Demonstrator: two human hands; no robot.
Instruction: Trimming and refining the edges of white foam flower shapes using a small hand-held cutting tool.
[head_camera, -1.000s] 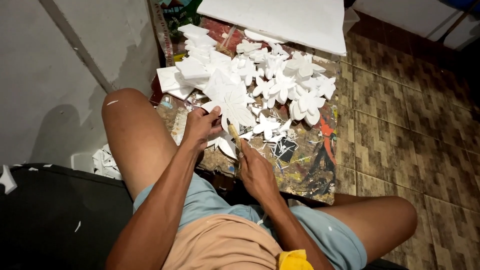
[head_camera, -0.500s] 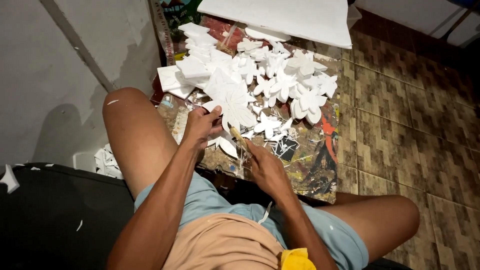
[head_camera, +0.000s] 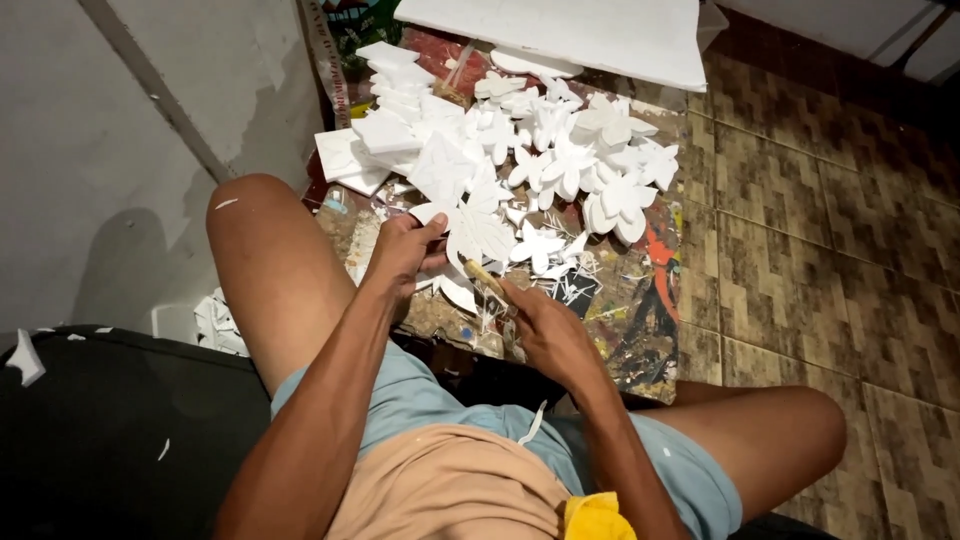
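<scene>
- White foam is the material everywhere here: a leaf-shaped foam cutout (head_camera: 478, 235) sits just above the middle of the frame, pinched at its lower left edge by the left hand (head_camera: 405, 250), fingers closed on it and thumb on top.
- The right hand (head_camera: 545, 325), slightly right of centre, is curled shut around a wooden-handled cutting tool (head_camera: 487, 280) whose tip meets the lower edge of the cutout.
- Compared with a second ago, the right hand has slid a little down and right in the frame, so the tool now seems to work nearer the bottom of the leaf; I judge the trimming has moved on along the outline.
- The left hand has hardly shifted and keeps the same grip on the piece.
- The pile of finished foam flowers (head_camera: 570, 165) in the upper middle looks unchanged, as does the stack of square foam blanks (head_camera: 385, 135) to its left.
- A large foam sheet (head_camera: 570, 35) lies along the top edge, as before.
- Thin white offcuts (head_camera: 560, 275) litter the paint-stained board (head_camera: 640, 320) under the work, beside the brown tiled floor (head_camera: 820, 230) on the right.
</scene>
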